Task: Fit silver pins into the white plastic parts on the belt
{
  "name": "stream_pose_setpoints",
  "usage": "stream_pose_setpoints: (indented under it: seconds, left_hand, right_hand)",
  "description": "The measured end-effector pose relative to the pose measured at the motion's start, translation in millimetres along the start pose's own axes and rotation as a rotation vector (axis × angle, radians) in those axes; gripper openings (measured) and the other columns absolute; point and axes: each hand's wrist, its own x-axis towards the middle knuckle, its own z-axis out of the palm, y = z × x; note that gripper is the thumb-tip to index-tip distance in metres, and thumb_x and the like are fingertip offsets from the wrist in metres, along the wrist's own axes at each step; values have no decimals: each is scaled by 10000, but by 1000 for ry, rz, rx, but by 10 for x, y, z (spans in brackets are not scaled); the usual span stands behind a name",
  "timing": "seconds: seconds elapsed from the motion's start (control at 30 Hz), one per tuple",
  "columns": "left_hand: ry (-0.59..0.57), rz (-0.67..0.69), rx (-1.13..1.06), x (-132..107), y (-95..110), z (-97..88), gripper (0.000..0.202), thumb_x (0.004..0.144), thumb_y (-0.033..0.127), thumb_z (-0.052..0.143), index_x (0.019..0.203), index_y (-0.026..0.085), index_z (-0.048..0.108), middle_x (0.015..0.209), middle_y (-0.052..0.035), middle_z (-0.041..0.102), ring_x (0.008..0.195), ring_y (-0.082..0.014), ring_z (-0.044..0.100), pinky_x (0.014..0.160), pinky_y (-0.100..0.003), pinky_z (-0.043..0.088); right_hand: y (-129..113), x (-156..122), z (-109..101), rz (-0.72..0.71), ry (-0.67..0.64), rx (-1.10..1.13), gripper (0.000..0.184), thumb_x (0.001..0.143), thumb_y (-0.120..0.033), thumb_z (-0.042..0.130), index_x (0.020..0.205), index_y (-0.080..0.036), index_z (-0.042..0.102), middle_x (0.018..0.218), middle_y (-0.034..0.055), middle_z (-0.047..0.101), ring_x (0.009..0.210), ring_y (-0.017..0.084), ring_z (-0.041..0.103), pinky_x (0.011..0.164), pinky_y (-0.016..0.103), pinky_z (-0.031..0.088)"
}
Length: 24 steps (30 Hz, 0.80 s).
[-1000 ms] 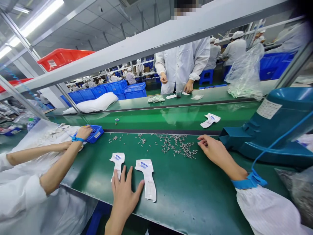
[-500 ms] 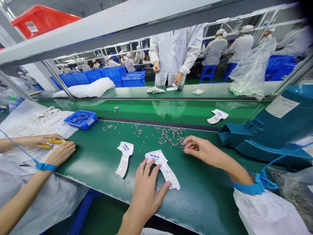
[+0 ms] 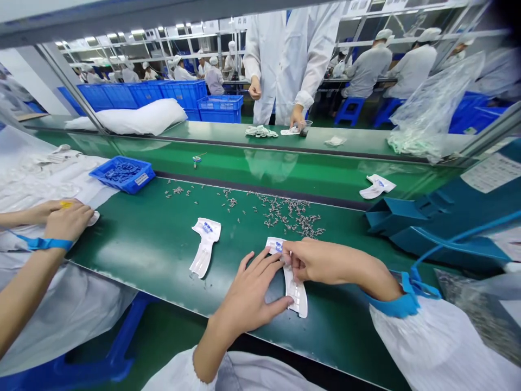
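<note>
Left hand lies flat, fingers spread, pinning a white shell to the green surface; right hand reaches in from the right, fingertips pinched shut against it.

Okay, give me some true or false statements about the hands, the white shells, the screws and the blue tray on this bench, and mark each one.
1. The left hand and the right hand both touch the same white shell. True.
2. The second white shell lies to the right of both hands. False: it lies to their left, and nothing touches it.
3. Loose screws are scattered on the green mat beyond the hands. True.
4. The blue tray sits at the far right of the bench. False: it sits at the far left, beyond a co-worker's hand.
</note>
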Motion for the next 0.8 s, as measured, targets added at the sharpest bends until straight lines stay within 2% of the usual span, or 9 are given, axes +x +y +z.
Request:
stream_pose_setpoints:
  seconds: [0.13,0.3,0.47,0.6,0.7,0.8]
  left_hand:
    - [4,-8,-18,8,-1,-1,667,870,457,673,1450,287,389,1539,-37,435,1485,-279,266,1216,-535,189]
    - [8,-4,-19,4,-8,10,590,881,470,660,1397,280,447,1542,-22,430,1485,-273,268,1221,-524,179]
    - [39,21,-19,-4,-33,41,571,883,484,652,1379,263,473,1521,-41,459,1486,-267,269,1225,-507,178]
    - [46,23,-27,-2,-32,45,568,884,482,654,1375,259,475,1507,-47,478,1481,-265,281,1222,-512,184]
    - [55,26,-33,0,-33,46,572,875,473,670,1369,258,478,1503,-47,482,1482,-264,279,1223,-515,181]
    - [63,30,-35,0,-41,51,583,870,475,675,1374,262,474,1504,-55,478,1483,-271,276,1220,-521,188]
  right_hand:
    - [-86,38,-65,-17,-96,6,194,731,-121,603,871,-221,515,752,-3,649,670,181,606,544,251,374]
    - [-121,129,-64,43,-156,-44,231,685,-81,625,842,-216,522,733,-11,638,664,177,603,552,252,371]
    - [-145,183,-56,45,-104,-158,208,720,-72,597,866,-204,531,741,6,626,694,179,593,545,248,337]
    - [-288,180,-66,97,-110,-253,228,740,-63,594,920,-197,556,770,17,632,652,163,577,505,242,296]
    - [-388,158,-44,144,-93,-358,222,775,-56,573,956,-184,588,808,49,648,662,179,598,492,257,261]
    - [-403,137,16,129,-66,-407,259,824,-41,539,1041,-167,601,872,87,681,715,211,641,506,273,255]
